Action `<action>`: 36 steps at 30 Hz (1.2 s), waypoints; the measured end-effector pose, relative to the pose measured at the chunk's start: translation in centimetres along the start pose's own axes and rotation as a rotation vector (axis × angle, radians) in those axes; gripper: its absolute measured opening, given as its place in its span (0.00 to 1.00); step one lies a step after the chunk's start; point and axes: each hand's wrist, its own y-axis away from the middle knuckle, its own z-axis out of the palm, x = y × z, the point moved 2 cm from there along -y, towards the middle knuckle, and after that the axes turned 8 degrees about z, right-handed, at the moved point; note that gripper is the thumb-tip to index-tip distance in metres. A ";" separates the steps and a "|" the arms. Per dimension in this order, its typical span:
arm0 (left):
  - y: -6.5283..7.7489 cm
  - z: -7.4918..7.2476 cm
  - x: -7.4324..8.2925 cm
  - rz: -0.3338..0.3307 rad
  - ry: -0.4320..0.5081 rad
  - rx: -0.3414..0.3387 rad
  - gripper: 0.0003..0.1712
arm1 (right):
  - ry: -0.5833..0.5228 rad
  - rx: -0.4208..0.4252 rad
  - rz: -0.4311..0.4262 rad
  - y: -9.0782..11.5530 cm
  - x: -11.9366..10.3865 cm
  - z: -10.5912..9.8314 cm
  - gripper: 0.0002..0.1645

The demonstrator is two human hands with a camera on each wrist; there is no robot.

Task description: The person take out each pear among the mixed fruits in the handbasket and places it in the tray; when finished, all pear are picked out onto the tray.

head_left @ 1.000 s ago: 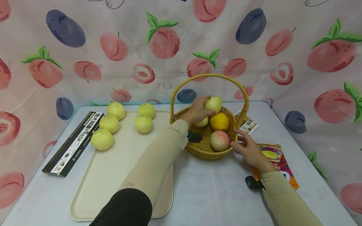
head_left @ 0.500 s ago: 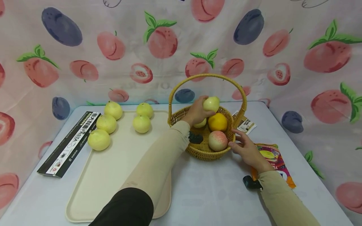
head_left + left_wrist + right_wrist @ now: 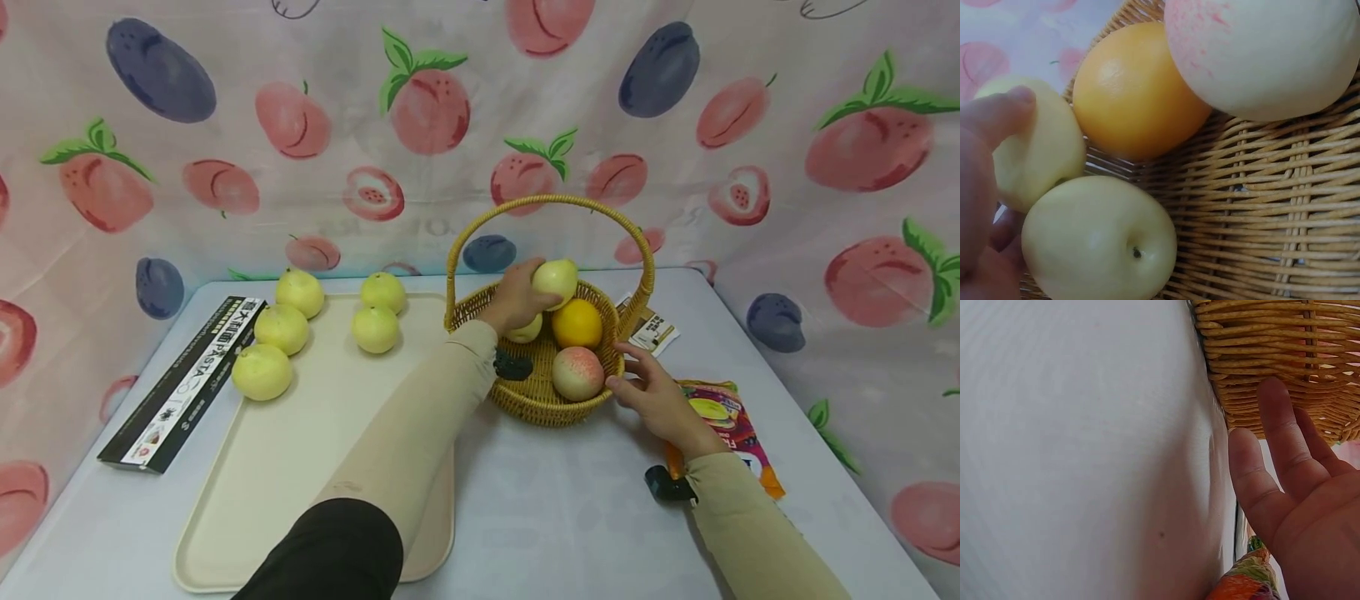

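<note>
My left hand (image 3: 517, 296) holds a pale yellow-green apple (image 3: 557, 282) at the back of the wicker basket (image 3: 551, 412), under its arched handle. In the left wrist view, the thumb lies across this apple (image 3: 1044, 147), which touches a second apple (image 3: 1100, 240) in the basket. Beside them lie an orange (image 3: 1138, 94) and a pink-flecked peach (image 3: 1266, 53). My right hand (image 3: 660, 400) touches the basket's right side from outside. Its fingers (image 3: 1285, 431) extend against the woven wall in the right wrist view, where the thumb is out of sight.
Several more apples (image 3: 281, 329) sit along the back and left of a beige tray (image 3: 300, 500). A black pasta box (image 3: 183, 383) lies left of it. A colourful snack packet (image 3: 731, 425) is near my right wrist, and a small brown-and-white packet (image 3: 656, 333) lies behind the basket.
The left hand and its apple have shifted slightly left and down within the basket. The right hand stays at the basket's side. The head view has turned slightly right.
</note>
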 end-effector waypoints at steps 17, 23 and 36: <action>3.2 -2.0 -0.3 -0.008 0.141 -0.175 0.43 | 0.022 0.001 -0.010 -0.1 0.0 0.1 0.40; 4.0 -2.5 0.6 0.078 0.071 -0.227 0.43 | 0.034 0.010 -0.008 -0.1 0.4 -0.1 0.40; 6.3 -3.6 2.1 0.152 0.137 -0.268 0.45 | 0.042 0.010 -0.011 0.0 -0.1 0.1 0.40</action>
